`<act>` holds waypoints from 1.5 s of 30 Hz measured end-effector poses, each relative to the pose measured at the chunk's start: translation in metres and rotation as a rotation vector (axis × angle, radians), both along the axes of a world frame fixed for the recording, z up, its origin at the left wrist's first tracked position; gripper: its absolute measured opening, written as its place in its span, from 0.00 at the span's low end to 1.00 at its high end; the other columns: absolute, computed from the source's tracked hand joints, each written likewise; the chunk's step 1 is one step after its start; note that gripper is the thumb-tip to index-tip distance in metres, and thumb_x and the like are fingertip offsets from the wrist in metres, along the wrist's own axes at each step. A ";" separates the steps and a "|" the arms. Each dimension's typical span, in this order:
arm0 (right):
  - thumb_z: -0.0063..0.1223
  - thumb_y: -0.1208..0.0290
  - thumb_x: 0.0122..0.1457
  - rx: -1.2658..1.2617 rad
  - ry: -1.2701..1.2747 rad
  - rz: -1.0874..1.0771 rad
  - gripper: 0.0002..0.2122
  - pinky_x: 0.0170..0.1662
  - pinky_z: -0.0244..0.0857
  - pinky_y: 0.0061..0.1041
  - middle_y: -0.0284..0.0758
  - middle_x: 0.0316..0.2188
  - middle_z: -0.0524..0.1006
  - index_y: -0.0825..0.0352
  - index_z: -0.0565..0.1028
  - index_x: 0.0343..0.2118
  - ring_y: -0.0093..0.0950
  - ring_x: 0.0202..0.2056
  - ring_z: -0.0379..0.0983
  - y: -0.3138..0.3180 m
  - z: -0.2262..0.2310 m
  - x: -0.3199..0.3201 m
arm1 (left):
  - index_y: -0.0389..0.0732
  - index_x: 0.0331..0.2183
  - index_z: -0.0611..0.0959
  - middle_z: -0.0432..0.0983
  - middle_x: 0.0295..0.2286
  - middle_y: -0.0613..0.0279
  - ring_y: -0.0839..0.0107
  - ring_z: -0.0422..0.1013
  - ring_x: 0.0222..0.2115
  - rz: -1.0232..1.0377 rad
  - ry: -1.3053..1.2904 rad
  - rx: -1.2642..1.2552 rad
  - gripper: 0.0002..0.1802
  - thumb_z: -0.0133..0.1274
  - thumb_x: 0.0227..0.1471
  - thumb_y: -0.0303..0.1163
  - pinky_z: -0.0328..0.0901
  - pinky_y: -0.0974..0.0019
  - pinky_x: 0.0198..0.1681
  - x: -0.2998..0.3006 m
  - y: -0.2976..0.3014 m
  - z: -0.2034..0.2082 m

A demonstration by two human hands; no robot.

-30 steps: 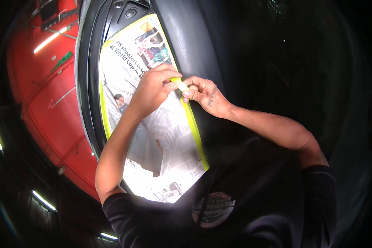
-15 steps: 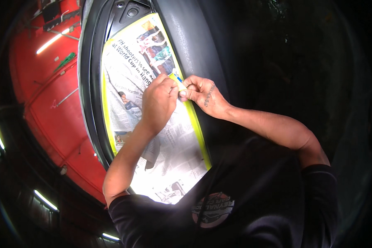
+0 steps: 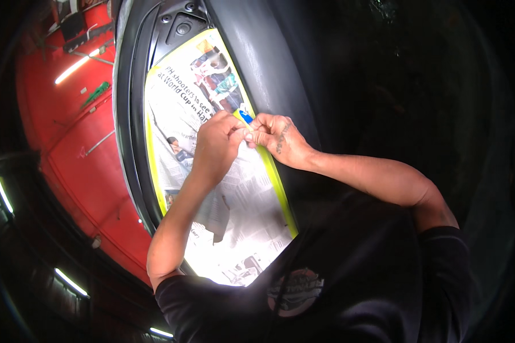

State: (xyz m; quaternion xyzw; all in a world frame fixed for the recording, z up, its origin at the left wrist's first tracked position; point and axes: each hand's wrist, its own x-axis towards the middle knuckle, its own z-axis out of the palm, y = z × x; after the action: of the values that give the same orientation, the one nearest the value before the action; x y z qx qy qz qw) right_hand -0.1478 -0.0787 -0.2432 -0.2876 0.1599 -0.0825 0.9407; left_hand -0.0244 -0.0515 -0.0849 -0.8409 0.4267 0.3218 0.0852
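Your left hand (image 3: 217,146) and right hand (image 3: 277,137) met fingertip to fingertip, both pinched closed on the yellow masking tape (image 3: 272,171) (pressing it down), which ran along the right edge of the newspaper (image 3: 234,200) covering the car window frame (image 3: 133,143).

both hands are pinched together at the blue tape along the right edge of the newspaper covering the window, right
Not quite: the tape is yellow-green, not blue; only a small blue bit shows at the fingertips. The head view shows the left hand and the right hand pinched together at the right edge of the newspaper covering the window.
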 end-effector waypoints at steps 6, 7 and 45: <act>0.61 0.65 0.69 -0.088 0.014 -0.005 0.11 0.36 0.70 0.25 0.31 0.25 0.81 0.69 0.78 0.35 0.19 0.30 0.75 -0.005 -0.002 0.002 | 0.31 0.36 0.85 0.79 0.32 0.56 0.68 0.75 0.30 -0.024 0.067 -0.040 0.05 0.60 0.57 0.21 0.69 0.65 0.37 0.006 -0.003 0.001; 0.61 0.65 0.68 -0.071 0.001 -0.015 0.11 0.35 0.69 0.25 0.31 0.25 0.80 0.69 0.78 0.35 0.19 0.29 0.74 -0.002 -0.004 0.004 | 0.30 0.36 0.84 0.78 0.32 0.56 0.68 0.75 0.30 -0.030 0.069 -0.025 0.05 0.60 0.58 0.22 0.68 0.65 0.36 0.008 -0.005 0.002; 0.57 0.62 0.69 -0.150 0.110 -0.091 0.14 0.30 0.63 0.29 0.31 0.18 0.72 0.69 0.81 0.32 0.19 0.24 0.65 -0.011 0.012 0.013 | 0.28 0.45 0.86 0.81 0.49 0.45 0.49 0.76 0.50 -0.273 0.026 -0.055 0.16 0.59 0.58 0.27 0.68 0.56 0.56 0.087 -0.051 -0.020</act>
State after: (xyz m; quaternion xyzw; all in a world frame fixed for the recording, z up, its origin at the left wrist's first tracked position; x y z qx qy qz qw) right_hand -0.1349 -0.0899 -0.2309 -0.3539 0.2175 -0.1210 0.9015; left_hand 0.0628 -0.1025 -0.1048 -0.7729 0.5469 0.3060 0.0994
